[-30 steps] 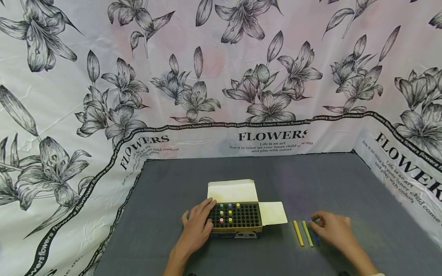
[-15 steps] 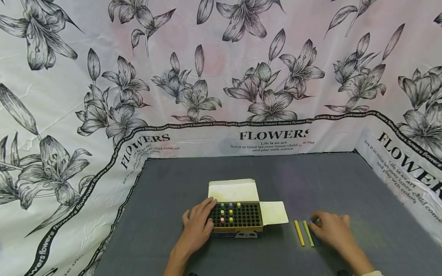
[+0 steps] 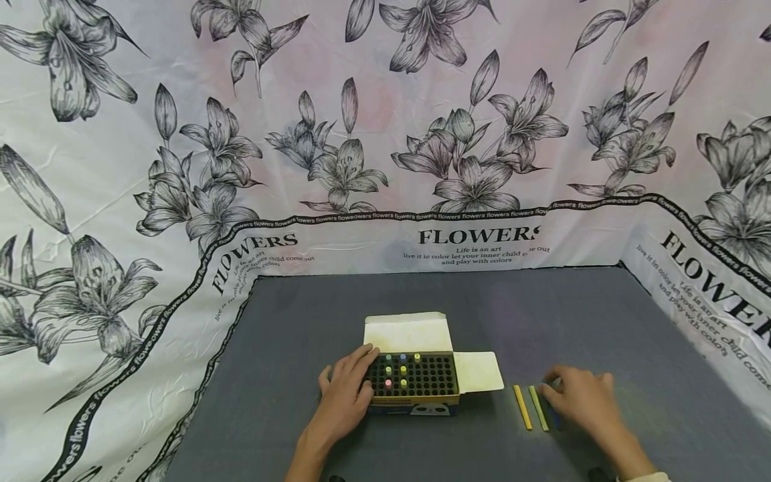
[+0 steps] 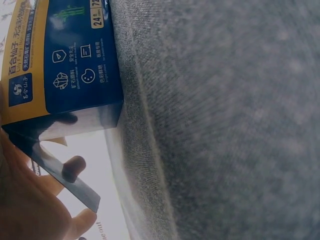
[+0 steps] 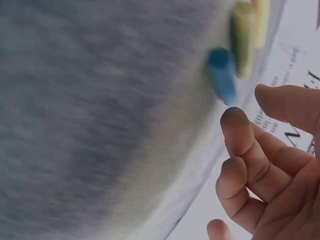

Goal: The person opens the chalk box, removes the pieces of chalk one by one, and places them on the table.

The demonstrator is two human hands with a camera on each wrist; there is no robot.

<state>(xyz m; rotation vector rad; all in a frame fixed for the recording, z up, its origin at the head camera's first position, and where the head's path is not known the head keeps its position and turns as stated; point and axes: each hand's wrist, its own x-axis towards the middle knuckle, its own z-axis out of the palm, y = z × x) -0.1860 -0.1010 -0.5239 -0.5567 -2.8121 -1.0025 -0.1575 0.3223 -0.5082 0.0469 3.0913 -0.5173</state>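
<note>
A chalk box point(image 3: 412, 400) stands with its lid up, several coloured chalks upright in its holed tray. My left hand point(image 3: 345, 388) holds its left end, thumb by the near corner and fingers toward the back. In the left wrist view, the blue and yellow box point(image 4: 82, 65) is close, with a side flap point(image 4: 82, 192) among the fingers. A blue chalk point(image 5: 222, 77) lies by my right hand point(image 3: 581, 395); the index fingertip is at its end, the thumb apart. From the head view, the hand mostly covers this chalk.
A yellow chalk point(image 3: 522, 407) and a green chalk point(image 3: 539, 408) lie side by side left of the right hand. The open lid point(image 3: 406, 331) leans back, and a white flap point(image 3: 477, 371) sticks out right. Flowered cloth point(image 3: 482, 248) walls the grey table.
My right hand has shifted slightly at the blue chalk, and the chalk's far tip is now hidden. The left hand and box stay put. The head view moves slightly.
</note>
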